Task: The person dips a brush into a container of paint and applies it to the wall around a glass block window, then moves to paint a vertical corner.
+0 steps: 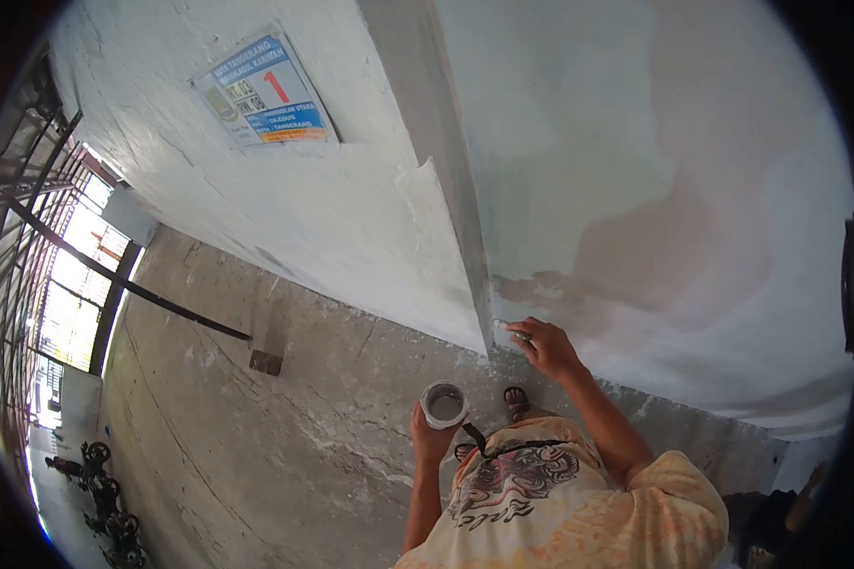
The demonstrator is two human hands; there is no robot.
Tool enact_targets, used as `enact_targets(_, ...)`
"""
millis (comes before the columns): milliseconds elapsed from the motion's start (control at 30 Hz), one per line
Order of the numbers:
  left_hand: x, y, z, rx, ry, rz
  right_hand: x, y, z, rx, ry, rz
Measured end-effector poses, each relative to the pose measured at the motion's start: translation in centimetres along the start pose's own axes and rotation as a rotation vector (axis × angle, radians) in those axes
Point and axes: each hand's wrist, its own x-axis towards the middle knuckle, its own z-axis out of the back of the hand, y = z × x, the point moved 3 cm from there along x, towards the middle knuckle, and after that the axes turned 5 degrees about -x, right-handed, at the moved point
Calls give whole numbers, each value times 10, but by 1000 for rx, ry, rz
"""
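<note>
My left hand is wrapped round a small round paint cup and holds it upright in front of my waist. The cup's rim is smeared whitish and greyish liquid shows inside. My right hand is closed on what looks like a small paintbrush; only its pale tip shows clearly, and the fingers hide most of the rest. That tip is at the bottom of the wall corner, close to the floor. The painted wall beside it has uneven pale and greyish damp-looking patches.
A projecting white wall carries a blue and white sign. On the stained concrete floor are a brick-like block and a dark pole. Metal bars and a bright gate stand at the left, motorcycles at the lower left.
</note>
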Motion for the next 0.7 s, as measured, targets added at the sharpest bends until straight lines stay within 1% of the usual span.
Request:
enact_targets(67, 0, -3, -2, 12, 16, -5, 12, 11, 14, 43, 43, -34)
enact_targets(133, -1, -4, -2, 24, 19, -10, 15, 17, 18, 63, 35, -8)
enact_targets(200, -2, -3, -4, -29, 30, 46, 19, 27, 23, 83, 40, 35)
enact_targets(233, -3, -4, -4, -32, 9, 45, 19, 35, 27, 132, 64, 27)
enact_targets(300, -4, -4, -4, 13, 33, 40, 19, 55, 37, 180, 107, 43)
enact_targets(333, -6, -3, -4, 7, 6, 47, 19, 66, 43, 239, 126, 12)
enact_targets(367, -6, -2, -4, 6, 29, 40, 20, 75, 47, 296, 147, -19)
enact_targets(400, -6, -1, -5, 4, 53, 33, 21, 82, 50, 360, 104, 27)
enact_targets(433, -7, -3, -3, -2, 28, 38, 19, 86, 50, 358, 121, 46)
enact_targets(500, -5, -8, -2, 43, 66, 41, 19, 89, 50, 615, 189, -93)
enact_targets(567, -5, -3, -2, 30, 62, 38, 24, 95, 50, 595, 169, -59)
enact_targets(633, -3, 0, -3, 17, 58, 24, 25, 92, 44, 589, 155, -72)
enact_targets(700, -2, 0, -3, 35, 55, 63, 26, 90, 37, 542, 169, -45)
